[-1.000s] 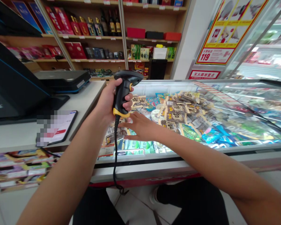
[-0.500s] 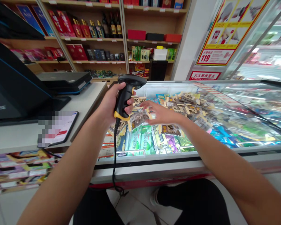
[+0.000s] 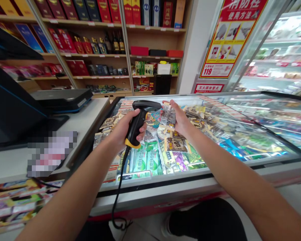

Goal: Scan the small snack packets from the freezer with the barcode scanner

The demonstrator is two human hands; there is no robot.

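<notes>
My left hand point(image 3: 124, 130) is wrapped round the handle of a black and yellow barcode scanner point(image 3: 136, 127), its head turned to the right. A black cable point(image 3: 120, 177) hangs from the handle's base. My right hand point(image 3: 180, 118) pinches a small clear snack packet point(image 3: 168, 115) and holds it upright just in front of the scanner's head. Under both hands lie many similar brown-and-cream packets point(image 3: 177, 144), spread on the glass top of a chest freezer point(image 3: 175, 185). Green-and-white packs point(image 3: 153, 155) show through the glass.
On the left counter point(image 3: 90, 125) stand a dark checkout terminal point(image 3: 12, 107) and a flat black scale point(image 3: 62, 98); a phone point(image 3: 50, 154), blurred out, lies near the counter's edge. Shelves point(image 3: 90, 57) with boxes and bottles line the back. The freezer runs on to the right.
My right hand has lifted a packet from the pile and brought it upright to the scanner's head. The scanner has shifted slightly right and lower in view. The camera has tilted up a little.
</notes>
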